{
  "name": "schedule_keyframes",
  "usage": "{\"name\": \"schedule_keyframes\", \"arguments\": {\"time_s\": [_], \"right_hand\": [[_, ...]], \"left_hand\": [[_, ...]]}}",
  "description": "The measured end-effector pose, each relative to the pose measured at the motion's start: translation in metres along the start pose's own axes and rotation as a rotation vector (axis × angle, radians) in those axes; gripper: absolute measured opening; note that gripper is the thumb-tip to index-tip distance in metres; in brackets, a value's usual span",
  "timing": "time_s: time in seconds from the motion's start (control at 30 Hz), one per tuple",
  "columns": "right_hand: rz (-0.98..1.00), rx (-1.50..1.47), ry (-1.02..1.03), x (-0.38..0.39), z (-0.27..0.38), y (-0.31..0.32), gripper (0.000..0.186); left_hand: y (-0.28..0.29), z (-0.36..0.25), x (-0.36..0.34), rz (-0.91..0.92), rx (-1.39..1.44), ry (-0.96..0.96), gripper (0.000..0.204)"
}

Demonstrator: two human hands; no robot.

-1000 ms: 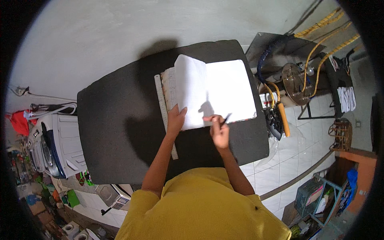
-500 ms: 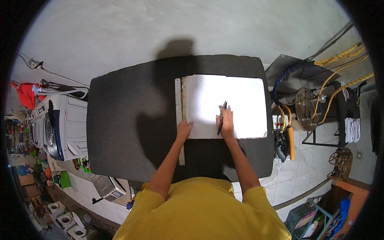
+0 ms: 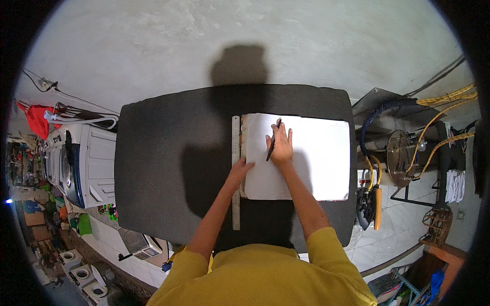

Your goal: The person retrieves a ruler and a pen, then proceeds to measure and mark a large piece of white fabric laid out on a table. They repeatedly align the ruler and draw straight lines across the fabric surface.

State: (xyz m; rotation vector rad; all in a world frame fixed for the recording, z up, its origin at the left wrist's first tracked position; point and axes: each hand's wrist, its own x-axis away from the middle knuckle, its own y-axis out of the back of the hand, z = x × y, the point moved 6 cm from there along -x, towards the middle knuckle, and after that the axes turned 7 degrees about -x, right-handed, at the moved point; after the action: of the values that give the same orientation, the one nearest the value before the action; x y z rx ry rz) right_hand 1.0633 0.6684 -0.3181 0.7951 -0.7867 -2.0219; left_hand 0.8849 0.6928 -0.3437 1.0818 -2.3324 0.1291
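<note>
An open notebook [image 3: 321, 158] with white pages lies on the dark padded board [image 3: 153, 163], with a long metal ruler [image 3: 235, 132] along its left side. My right hand [image 3: 280, 145] lies on the page near the upper middle, fingers spread but holding a slim black pen [image 3: 270, 149] between them. My left hand [image 3: 240, 171] grips the notebook's left edge beside the ruler, thumb toward the page, and partly covers the ruler.
A white washing machine [image 3: 97, 163] with a red cloth [image 3: 35, 117] behind it stands at left. At right are a black iron [image 3: 366, 209], yellow hoses [image 3: 449, 99], a round glass disc [image 3: 397, 158] and folded white cloth [image 3: 454, 186]. A pale wall [image 3: 306, 46] is behind the board.
The raised page now lies flat. My right hand has moved up and left across the page with the pen. The view has shifted, so the board sits lower in frame.
</note>
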Motion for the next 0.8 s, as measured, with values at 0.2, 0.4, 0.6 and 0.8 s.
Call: {"name": "schedule_keyframes", "arguments": {"time_s": [0.2, 0.4, 0.6, 0.8], "right_hand": [[-0.049, -0.013, 0.026, 0.001, 0.0, 0.004, 0.042], [-0.067, 0.045, 0.069, 0.001, 0.007, 0.005, 0.038], [-0.013, 0.056, 0.088, 0.018, 0.021, -0.009, 0.038], [0.181, -0.002, 0.066, 0.084, 0.059, -0.022, 0.04]], "left_hand": [[0.009, -0.096, -0.071, -0.217, -0.216, -0.204, 0.032], [0.018, -0.096, -0.118, -0.309, -0.34, -0.317, 0.033], [0.025, -0.086, -0.126, -0.405, -0.486, -0.355, 0.032], [0.029, -0.082, -0.12, -0.386, -0.437, -0.259, 0.031]]}}
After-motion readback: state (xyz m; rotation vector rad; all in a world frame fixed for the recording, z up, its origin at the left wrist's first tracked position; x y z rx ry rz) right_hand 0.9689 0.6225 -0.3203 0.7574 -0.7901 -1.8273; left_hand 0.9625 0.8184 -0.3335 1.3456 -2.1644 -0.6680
